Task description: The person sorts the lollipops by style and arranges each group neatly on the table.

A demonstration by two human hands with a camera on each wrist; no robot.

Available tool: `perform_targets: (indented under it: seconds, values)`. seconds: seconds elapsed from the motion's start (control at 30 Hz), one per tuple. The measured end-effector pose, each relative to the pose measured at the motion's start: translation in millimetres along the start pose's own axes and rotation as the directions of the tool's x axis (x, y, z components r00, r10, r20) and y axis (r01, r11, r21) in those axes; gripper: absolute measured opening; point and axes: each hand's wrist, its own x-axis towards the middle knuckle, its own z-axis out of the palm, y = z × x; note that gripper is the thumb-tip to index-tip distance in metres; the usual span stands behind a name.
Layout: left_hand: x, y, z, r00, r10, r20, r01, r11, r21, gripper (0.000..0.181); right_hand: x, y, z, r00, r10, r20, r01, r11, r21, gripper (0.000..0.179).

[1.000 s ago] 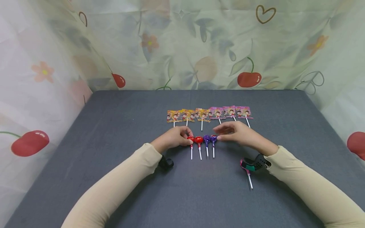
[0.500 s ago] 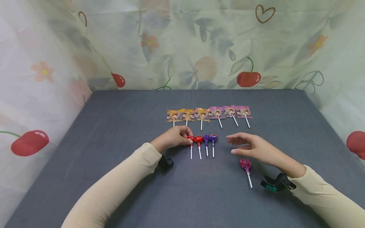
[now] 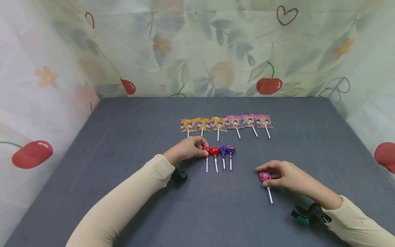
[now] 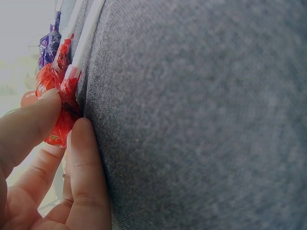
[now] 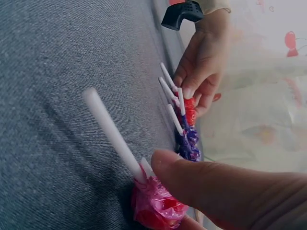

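Between its thumb and fingers, my left hand (image 3: pixel 187 148) pinches the head of the leftmost red lollipop (image 4: pixel 58 132), which lies on the table. A second red lollipop (image 3: pixel 215 151) and two purple lollipops (image 3: pixel 223 150) lie beside it in a row, sticks toward me. Further right, my right hand (image 3: pixel 285 175) has its thumb and fingers around the head of a pink lollipop (image 3: pixel 265 176). The right wrist view shows the thumb against the pink wrapper (image 5: pixel 158 203), with the white stick free; the other fingers are mostly hidden there.
Behind the row lie several flat-wrapped lollipops, orange ones (image 3: pixel 218 123) on the left and pink-purple ones (image 3: pixel 235 122) on the right. The dark grey table (image 3: pixel 197 212) ends at a printed curtain (image 3: pixel 197 51) behind and at both sides.
My right hand has left the rightmost purple lollipop, moved right and toward me, and closed around the pink lollipop. The left hand has stayed on the red lollipop.
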Motion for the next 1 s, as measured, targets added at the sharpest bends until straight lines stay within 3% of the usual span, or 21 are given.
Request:
perform_targets:
  seconds: [0.47, 0.8, 1.0]
  values:
    - [-0.5, 0.6, 0.5, 1.000, 0.005, -0.002, -0.005, 1.000, -0.011, 0.017, 9.7, -3.9, 1.4, 0.999, -0.024, -0.030, 0.020, 0.992, -0.122, 0.027]
    - [-0.7, -1.1, -0.1, 1.000, -0.009, 0.000, 0.009, 1.000, -0.012, 0.016, 39.9, -29.5, -5.6, 0.989, 0.001, -0.146, -0.011, 0.998, -0.067, 0.029]
    - [-0.3, 0.1, 0.1, 1.000, 0.001, 0.001, -0.001, 1.000, -0.015, 0.017, 61.8, -31.1, -4.6, 0.978, 0.011, -0.209, -0.026, 0.998, -0.065, 0.031]
